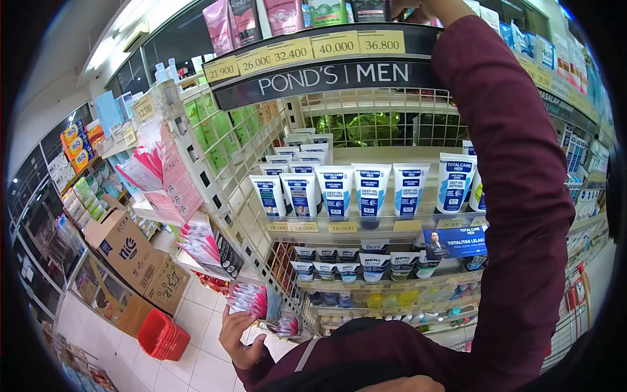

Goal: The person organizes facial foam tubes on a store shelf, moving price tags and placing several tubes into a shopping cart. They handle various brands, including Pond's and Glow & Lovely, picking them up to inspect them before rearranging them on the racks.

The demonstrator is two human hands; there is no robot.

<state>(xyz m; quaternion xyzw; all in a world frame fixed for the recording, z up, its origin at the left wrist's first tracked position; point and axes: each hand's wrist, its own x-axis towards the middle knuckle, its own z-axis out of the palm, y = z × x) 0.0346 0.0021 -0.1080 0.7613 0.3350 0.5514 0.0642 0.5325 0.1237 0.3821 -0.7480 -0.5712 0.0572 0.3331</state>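
My right arm in a maroon sleeve reaches up across the right side. At the top edge my right hand [424, 8] shows only in part, beside the upright facial foam tubes [284, 18] on the top shelf; its fingers are mostly cut off. Low on the left hangs my left hand [240, 338], fingers apart and holding nothing. Its fingertips overlap the small pink-and-white packets [248, 299] at the end of the rack. In front of me, rows of white face wash tubes [373, 189] stand on the middle shelf.
Price tags line the black POND'S MEN shelf strip [333, 80]. Smaller tubes [375, 266] stand on a lower shelf. To the left are a wire side panel [225, 189], cardboard boxes [134, 255] and stacked red baskets [163, 335] on the tiled floor. Stocked shelves [578, 157] rise on the right.
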